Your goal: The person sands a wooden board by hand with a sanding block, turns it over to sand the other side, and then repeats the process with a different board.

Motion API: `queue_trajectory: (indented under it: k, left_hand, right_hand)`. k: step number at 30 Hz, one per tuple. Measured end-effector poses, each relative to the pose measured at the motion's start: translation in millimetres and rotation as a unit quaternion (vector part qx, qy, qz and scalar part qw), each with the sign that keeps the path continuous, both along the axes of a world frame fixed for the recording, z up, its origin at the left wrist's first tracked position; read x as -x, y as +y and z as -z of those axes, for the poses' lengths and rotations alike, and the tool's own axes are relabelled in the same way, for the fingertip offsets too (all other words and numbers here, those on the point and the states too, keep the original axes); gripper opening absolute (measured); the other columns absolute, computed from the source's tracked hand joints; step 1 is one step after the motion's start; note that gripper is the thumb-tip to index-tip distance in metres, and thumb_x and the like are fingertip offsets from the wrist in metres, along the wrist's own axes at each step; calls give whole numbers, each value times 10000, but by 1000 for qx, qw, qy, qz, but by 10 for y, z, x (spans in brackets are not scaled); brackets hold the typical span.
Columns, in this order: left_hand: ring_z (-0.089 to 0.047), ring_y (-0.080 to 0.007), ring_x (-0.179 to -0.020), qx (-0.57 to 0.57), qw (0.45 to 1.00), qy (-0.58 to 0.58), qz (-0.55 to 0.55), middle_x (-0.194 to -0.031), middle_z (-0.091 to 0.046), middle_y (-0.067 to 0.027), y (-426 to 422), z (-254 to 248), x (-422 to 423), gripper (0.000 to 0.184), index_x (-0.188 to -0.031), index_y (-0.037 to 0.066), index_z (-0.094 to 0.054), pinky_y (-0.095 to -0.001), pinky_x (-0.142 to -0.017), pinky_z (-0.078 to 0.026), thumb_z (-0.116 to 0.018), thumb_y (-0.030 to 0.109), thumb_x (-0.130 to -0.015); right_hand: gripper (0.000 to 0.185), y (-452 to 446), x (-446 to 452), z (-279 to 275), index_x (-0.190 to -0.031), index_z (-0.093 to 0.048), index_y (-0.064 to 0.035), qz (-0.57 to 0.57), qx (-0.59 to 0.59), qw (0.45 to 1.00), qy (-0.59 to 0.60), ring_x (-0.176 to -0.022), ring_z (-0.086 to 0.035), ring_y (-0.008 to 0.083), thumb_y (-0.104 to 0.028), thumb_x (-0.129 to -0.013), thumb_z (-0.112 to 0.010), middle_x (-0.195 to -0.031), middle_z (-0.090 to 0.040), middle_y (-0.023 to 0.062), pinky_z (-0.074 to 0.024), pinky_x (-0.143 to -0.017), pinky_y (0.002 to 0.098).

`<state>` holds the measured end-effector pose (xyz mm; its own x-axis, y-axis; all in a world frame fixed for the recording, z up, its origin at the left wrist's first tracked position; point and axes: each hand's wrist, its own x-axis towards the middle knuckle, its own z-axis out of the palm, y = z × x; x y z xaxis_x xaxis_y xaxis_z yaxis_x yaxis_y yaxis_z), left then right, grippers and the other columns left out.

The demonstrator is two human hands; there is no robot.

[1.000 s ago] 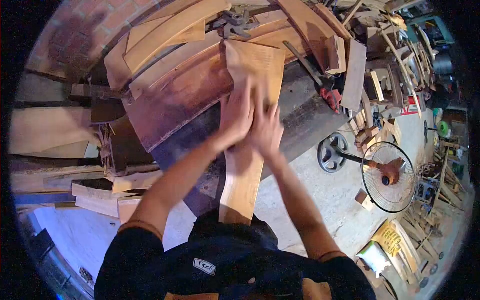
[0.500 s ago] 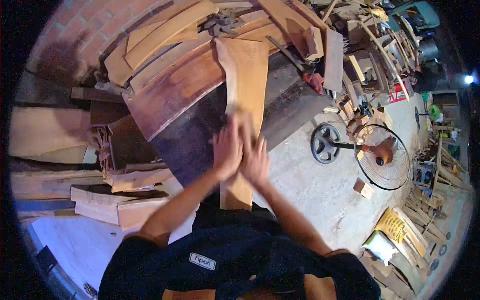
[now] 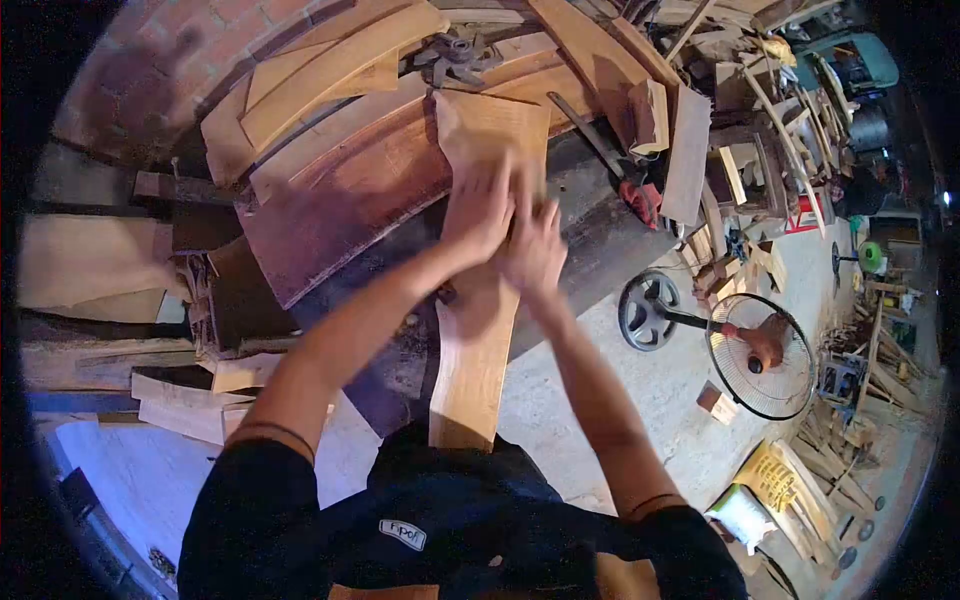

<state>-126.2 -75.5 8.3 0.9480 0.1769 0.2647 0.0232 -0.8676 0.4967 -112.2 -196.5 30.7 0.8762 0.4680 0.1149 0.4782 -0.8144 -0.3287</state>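
- Head view: a long wooden board (image 3: 468, 375) lies lengthwise in front of the person, over a dark bench top (image 3: 595, 235), its near end reaching the person's dark shirt (image 3: 450, 530).
- The board widens towards its far end; its left edge is wavy, its right edge straighter.
- The left hand (image 3: 483, 218) lies over the middle of the board, its fingers pointing away from the person.
- The right hand (image 3: 535, 248) is just beside it, towards the board's right edge, its fingers also pointing forward.
- Both hands are drawn together at the thumb side rather than spread apart; blur covers the fingertips, and I cannot tell whether anything is pinched between them.
- A large reddish-brown slab (image 3: 350, 215) lies to the left, its right end reaching the board's left edge.
- Right of the board's far end rests a long tool with a red handle (image 3: 641, 202), the handle turned towards the person.
- Beyond the far end, a dark metal piece (image 3: 455, 60) lies among curved planks (image 3: 340, 75).
- On the floor at right are a standing fan (image 3: 768, 345) and, nearer the person, a yellow sack (image 3: 775, 475) beside a white bag (image 3: 740, 515).
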Motion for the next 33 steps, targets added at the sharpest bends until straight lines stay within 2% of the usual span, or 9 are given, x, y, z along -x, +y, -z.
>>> queue_trajectory:
  k: [1, 3, 6, 9, 14, 19, 29, 30, 33]
  left_hand:
    - [-485, -394, -1231, -26, 999, -46, -12, -1366, -463, -264, 79, 62, -336, 660, -1491, 13, -232, -504, -1035, -356, -491, 247, -931]
    - [-500, -425, -1204, 128, 984, 120, 16, -1389, -436, -275, 294, -141, -1197, 662, -1518, 75, -206, -528, -1037, -351, -464, 273, -942]
    - [-511, -440, -1183, 83, 990, 107, -23, -1362, -470, -273, 243, -373, -1224, 639, -1521, 111, -218, -553, -1034, -346, -438, 291, -949]
    - [-495, -444, -1203, 114, 990, 81, -28, -1341, -494, -264, 101, 112, -977, 646, -1517, 94, -217, -556, -1052, -330, -437, 300, -946]
    - [-404, -408, -1312, 77, 996, 52, -10, -1426, -406, -255, -533, -44, 1019, 691, -1502, 15, -184, -538, -1058, -324, -495, 235, -926]
    - [-346, -404, -1355, 115, 976, 183, -35, -1492, -309, -263, -1032, -84, 2441, 731, -1502, -40, -152, -544, -1062, -304, -511, 187, -906]
    - [-485, -393, -1229, -27, 999, -29, -19, -1354, -499, -236, -105, -33, -256, 603, -1445, -26, -279, -508, -1046, -338, -462, 252, -942]
    - [-521, -397, -1189, 50, 994, 95, -1, -1340, -513, -240, 41, -136, -611, 628, -1462, 1, -259, -521, -1011, -369, -462, 283, -938]
    - [-503, -423, -1214, 72, 996, 47, 3, -1340, -505, -263, 313, 126, -1548, 624, -1489, 55, -204, -548, -1027, -361, -400, 312, -955]
  right_hand:
    - [738, 120, -264, -34, -1516, -241, -182, 11, 3, 999, -35, -1126, -526, 476, -193, -848, -553, -1272, -435, 321, -568, -767, 505]
    - [850, 378, -914, -153, -1507, -194, -218, 67, 17, 997, 14, -1153, -500, 477, -325, -810, -667, -1278, -431, 290, -538, -832, 525]
    - [1099, 413, -1075, -232, -1527, -131, -227, 53, 70, 995, 39, -1171, -499, 431, -323, -668, -809, -1327, -386, 241, -544, -843, 493]
    - [1172, 230, -610, -288, -1535, -112, -227, 39, 61, 996, 50, -1162, -505, 416, -331, -625, -844, -1322, -391, 223, -545, -850, 483]
    - [831, -453, 1068, -57, -1538, -176, -190, 33, 49, 998, 37, -1149, -508, 459, -188, -813, -582, -1287, -440, 307, -566, -731, 477]
    - [746, -1010, 2261, -129, -1515, -292, -183, -38, 38, 992, 116, -961, -554, 369, -136, -820, -558, -1080, -482, 204, -538, -683, 441]
    - [882, -32, -179, -95, -1525, -196, -189, 18, 29, 999, -20, -1063, -547, 439, -216, -769, -649, -1198, -454, 257, -571, -717, 478]
    - [903, 91, -509, -156, -1524, -188, -196, 25, 40, 999, 24, -1088, -533, 441, -230, -759, -666, -1255, -434, 275, -568, -740, 484]
    - [1052, 370, -1266, -156, -1525, -128, -256, 41, 43, 998, 36, -1172, -506, 462, -280, -693, -772, -1297, -416, 277, -530, -858, 522]
